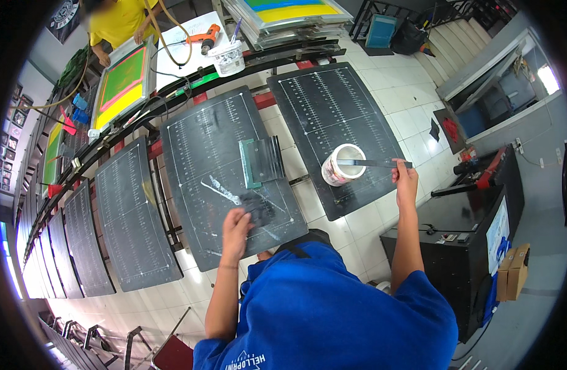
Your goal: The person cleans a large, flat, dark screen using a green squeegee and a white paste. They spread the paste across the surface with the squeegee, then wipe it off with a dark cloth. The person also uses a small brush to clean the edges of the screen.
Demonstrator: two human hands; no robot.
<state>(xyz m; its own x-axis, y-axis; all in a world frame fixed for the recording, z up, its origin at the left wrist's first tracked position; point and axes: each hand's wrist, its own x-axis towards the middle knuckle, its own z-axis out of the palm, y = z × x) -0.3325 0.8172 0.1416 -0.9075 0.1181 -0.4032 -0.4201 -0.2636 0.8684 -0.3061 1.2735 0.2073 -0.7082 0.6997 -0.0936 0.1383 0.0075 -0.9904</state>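
My right hand [406, 179] grips one end of a long flat dark strip [382, 163]. Its other end reaches into a white tub [337, 180] standing on the right black board [320, 102]. Over the near part of the middle black board [203, 148], my left hand [235, 235] is closed at the edge of a dark, crumpled-looking piece [258, 209]; I cannot make out its kind. White paste [222, 190] is smeared on that board. Beyond it lies a flat teal-and-black tool [263, 161], apart from both hands.
More black boards [132, 216] run in a row to the left. Framed screens [283, 18] are stacked at the far side. An orange heat gun [206, 38] lies behind a white container [228, 60]. A person in yellow [120, 24] works far left. A black cabinet [450, 246] stands right.
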